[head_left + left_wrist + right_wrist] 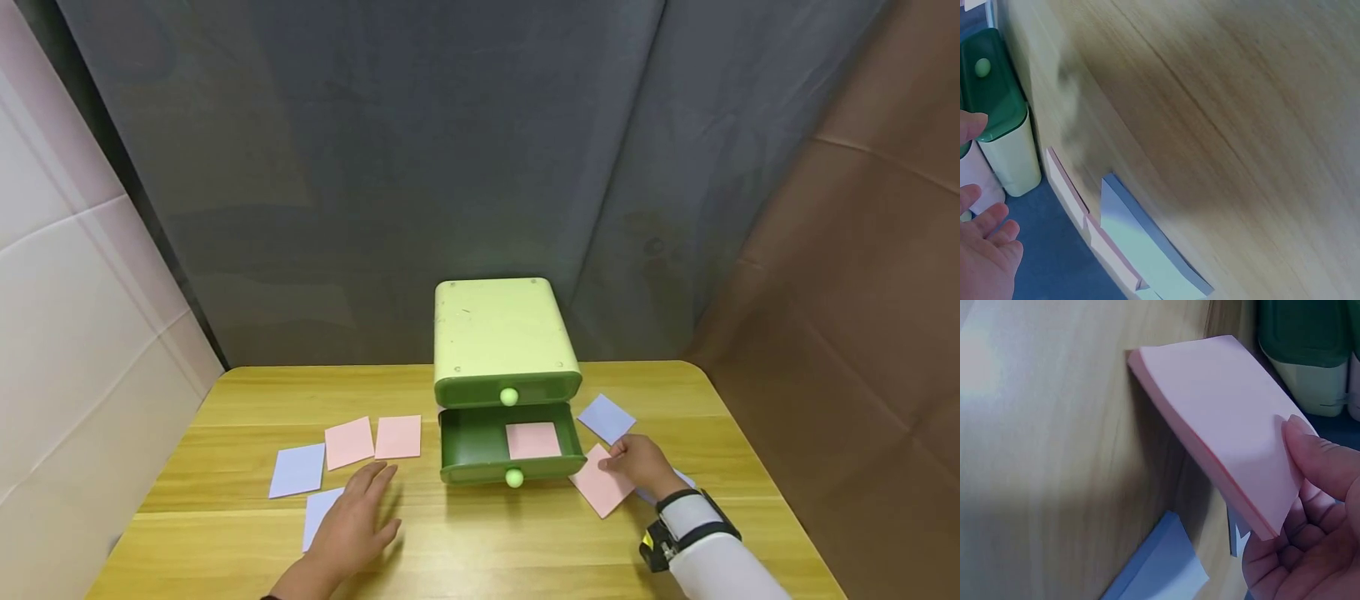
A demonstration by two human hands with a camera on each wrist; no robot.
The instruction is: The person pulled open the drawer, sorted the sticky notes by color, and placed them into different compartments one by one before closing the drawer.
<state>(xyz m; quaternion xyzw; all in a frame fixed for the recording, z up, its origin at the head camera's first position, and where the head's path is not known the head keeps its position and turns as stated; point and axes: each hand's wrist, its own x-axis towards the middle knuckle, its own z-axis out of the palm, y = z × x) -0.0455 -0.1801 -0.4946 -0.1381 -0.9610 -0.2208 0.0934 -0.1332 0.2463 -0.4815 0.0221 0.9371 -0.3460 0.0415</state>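
My right hand (643, 468) pinches a pink sticky note pad (1222, 415) between thumb and fingers, to the right of a green two-drawer box (502, 329). In the right wrist view the pad is tilted and lifted off the table. The box's lower drawer (474, 442) is pulled out, and another pink pad (533, 440) lies in its right part. The upper drawer (472, 392) is closed. On the left, my left hand (351, 527) has its fingers extended and holds nothing; it partly covers a blue pad (318, 510).
Two pink pads (348, 442) and another blue pad (297, 470) lie on the wooden table (480, 550) left of the box. On the right, one blue pad (606, 418) sits behind my right hand, and another (1163, 562) is partly hidden by it. A dark curtain (420, 167) hangs behind.
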